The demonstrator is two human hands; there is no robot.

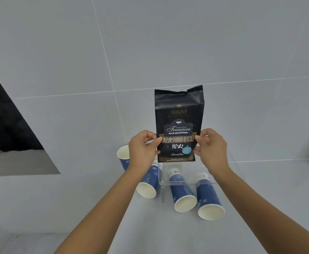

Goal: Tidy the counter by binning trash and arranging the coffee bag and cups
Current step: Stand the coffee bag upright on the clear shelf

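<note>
Coffee bag (178, 123) upright, long axis vertical, base at clear stand (186, 182). Left hand (142, 149), right hand (211, 149) pinch opposite edges, equally near.

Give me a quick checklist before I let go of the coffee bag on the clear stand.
1. Grip: left hand and right hand each pinch a side edge of the coffee bag: ok.
2. Bag upright, label facing the camera: ok.
3. Bag bottom seated on the clear acrylic stand: cannot tell.
4. Bag top closed: cannot tell.
5. Blue paper cups arranged: not ok, at least three lie on their sides.
</note>
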